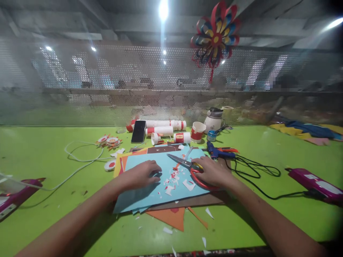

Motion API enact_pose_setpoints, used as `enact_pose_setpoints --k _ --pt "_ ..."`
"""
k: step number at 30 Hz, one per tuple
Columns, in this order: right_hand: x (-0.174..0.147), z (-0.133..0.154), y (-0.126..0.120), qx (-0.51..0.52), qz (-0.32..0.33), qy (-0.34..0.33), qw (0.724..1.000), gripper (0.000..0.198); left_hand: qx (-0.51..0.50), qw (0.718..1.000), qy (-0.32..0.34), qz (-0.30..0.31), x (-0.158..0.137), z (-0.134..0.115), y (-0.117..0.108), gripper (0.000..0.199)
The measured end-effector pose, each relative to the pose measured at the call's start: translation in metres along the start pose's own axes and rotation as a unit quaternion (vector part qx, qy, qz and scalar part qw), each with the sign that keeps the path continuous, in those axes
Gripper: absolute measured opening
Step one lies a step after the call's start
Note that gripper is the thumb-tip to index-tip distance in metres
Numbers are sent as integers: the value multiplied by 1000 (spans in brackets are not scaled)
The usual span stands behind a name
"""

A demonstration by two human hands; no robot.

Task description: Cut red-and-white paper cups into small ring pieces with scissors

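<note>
My right hand is closed on the scissors by their red handles. Their blades point left across a light blue sheet of paper, slightly apart near the tip or seen edge-on; I cannot tell which. My left hand rests at the left part of this sheet, its fingers loosely bent and apart from the thumb, with nothing in them. Between the hands lie small white and red paper scraps. A larger white scrap is beside the scissors. Brown, orange and yellow sheets stick out beneath the blue one.
Behind the sheets are a phone, paper cups, a kettle and a blue glue gun. Round cut-out pieces lie left. Power strips stand at the left and right, with cables across the green table.
</note>
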State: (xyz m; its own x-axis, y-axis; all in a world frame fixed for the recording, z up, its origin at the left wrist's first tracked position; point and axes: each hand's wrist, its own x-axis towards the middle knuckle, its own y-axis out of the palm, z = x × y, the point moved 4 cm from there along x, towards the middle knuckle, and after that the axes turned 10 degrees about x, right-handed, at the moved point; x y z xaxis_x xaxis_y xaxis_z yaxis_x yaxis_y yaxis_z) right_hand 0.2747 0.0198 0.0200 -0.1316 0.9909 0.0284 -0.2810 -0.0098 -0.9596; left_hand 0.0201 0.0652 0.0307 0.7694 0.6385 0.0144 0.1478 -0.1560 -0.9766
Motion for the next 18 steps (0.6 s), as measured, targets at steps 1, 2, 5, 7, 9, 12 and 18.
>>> enact_pose_setpoints --k 1,2,5,7,9,12,18 --pt "-1 2 0 4 0 -4 1000 33 1 1000 2 -8 -1 1 3 28" --pt "-2 3 -1 10 0 -6 1000 33 2 1000 5 -16 -1 2 5 27" --pt "0 5 -9 31 -15 1 999 32 3 999 15 -42 -2 4 11 22" --pt "10 3 -19 56 -36 21 998 32 2 998 21 -56 -2 4 14 22" --pt "27 -3 -31 93 -56 49 993 30 2 998 23 -67 -3 3 16 22" --pt "64 -15 -45 162 -79 105 978 28 3 997 24 -76 -5 2 16 21" --pt "131 -26 -33 340 -106 228 906 31 6 996 34 -82 -7 2 16 18"
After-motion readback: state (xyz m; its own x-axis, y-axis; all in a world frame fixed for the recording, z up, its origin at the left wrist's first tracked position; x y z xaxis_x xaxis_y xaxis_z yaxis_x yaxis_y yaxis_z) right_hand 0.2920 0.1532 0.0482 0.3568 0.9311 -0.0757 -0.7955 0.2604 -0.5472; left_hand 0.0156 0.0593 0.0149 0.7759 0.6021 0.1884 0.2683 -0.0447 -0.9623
